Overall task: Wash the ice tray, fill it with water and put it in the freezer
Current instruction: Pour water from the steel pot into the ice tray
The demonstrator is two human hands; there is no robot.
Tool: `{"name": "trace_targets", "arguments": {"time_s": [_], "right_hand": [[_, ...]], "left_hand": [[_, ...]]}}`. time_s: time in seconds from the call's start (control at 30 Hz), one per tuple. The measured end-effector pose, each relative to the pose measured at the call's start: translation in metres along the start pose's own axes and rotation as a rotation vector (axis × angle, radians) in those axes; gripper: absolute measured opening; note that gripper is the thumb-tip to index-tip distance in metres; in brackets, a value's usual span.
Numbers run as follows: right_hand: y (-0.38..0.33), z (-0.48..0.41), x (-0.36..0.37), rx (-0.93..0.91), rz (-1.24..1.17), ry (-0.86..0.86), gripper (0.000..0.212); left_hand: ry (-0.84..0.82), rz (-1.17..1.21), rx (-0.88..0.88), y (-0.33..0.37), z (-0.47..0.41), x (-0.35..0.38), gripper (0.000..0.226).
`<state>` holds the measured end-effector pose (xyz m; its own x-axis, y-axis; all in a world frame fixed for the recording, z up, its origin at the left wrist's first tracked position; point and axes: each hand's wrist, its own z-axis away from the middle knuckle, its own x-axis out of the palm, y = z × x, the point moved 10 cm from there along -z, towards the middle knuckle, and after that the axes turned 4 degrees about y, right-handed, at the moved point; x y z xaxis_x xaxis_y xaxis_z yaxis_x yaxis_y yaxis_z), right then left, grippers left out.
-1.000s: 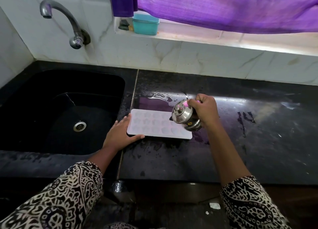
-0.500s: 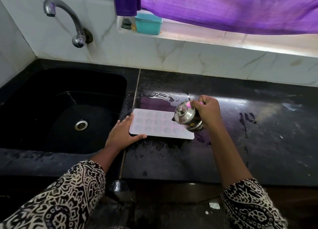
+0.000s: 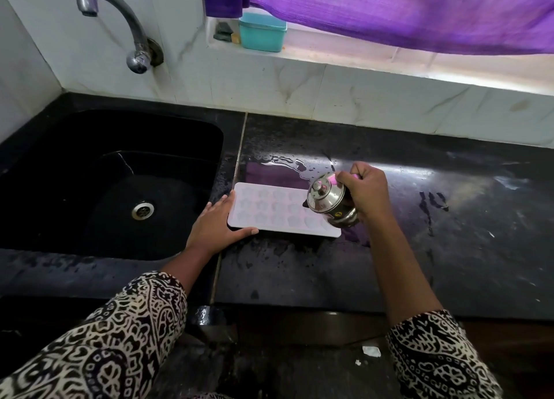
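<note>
A pale lilac ice tray with shaped cells lies flat on the wet black counter, just right of the sink. My left hand rests against the tray's left end, thumb along its near edge, fingers spread. My right hand grips a small lidded steel jug, tipped to the left with its spout over the tray's right-hand cells. Whether water is flowing cannot be made out.
A black sink with a metal drain lies to the left, under a curved tap. On the window ledge stand a teal box and a purple curtain. A water puddle lies behind the tray.
Both hands, the tray and the tipped jug keep their places; only the view has shifted slightly.
</note>
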<state>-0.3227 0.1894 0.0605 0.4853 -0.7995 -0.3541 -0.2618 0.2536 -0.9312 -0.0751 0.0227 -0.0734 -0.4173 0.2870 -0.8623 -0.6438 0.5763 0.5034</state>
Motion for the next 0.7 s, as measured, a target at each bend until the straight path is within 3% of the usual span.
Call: {"name": "trace_targets", "arguments": {"time_s": [0.7], "right_hand": [[-0.0026, -0.0017, 0.0001, 0.039, -0.112, 0.007, 0.036]], "left_hand": [[0.014, 0.015, 0.018, 0.0048, 0.0021, -0.0049, 0.126]]}}
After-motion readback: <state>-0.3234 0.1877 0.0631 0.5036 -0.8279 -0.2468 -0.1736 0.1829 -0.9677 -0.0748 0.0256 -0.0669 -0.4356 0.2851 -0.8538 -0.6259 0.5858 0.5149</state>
